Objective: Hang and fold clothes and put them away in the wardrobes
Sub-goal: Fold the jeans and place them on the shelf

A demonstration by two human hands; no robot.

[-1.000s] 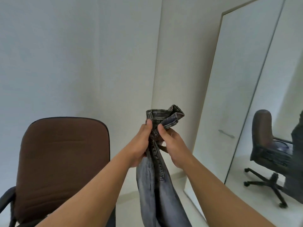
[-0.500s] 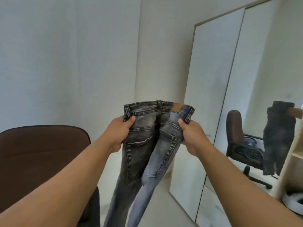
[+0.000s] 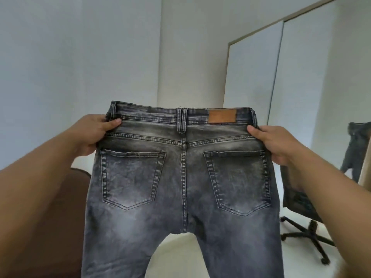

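A pair of washed grey jeans (image 3: 182, 177) hangs spread out in front of me, back side toward me, with two back pockets and a brown leather patch on the waistband. My left hand (image 3: 92, 133) grips the left end of the waistband, thumb on the front. My right hand (image 3: 275, 143) grips the right end the same way. The legs drop out of the bottom of the view.
A brown office chair (image 3: 66, 221) stands low on the left, behind my left arm. On the right a mirrored wardrobe door (image 3: 301, 81) reflects the chair's wheeled base and the jeans. White walls meet in a corner behind the jeans.
The jeans went from bunched in both hands to opened flat. My hands moved apart along the waistband, and the view swung right toward the mirrored door.
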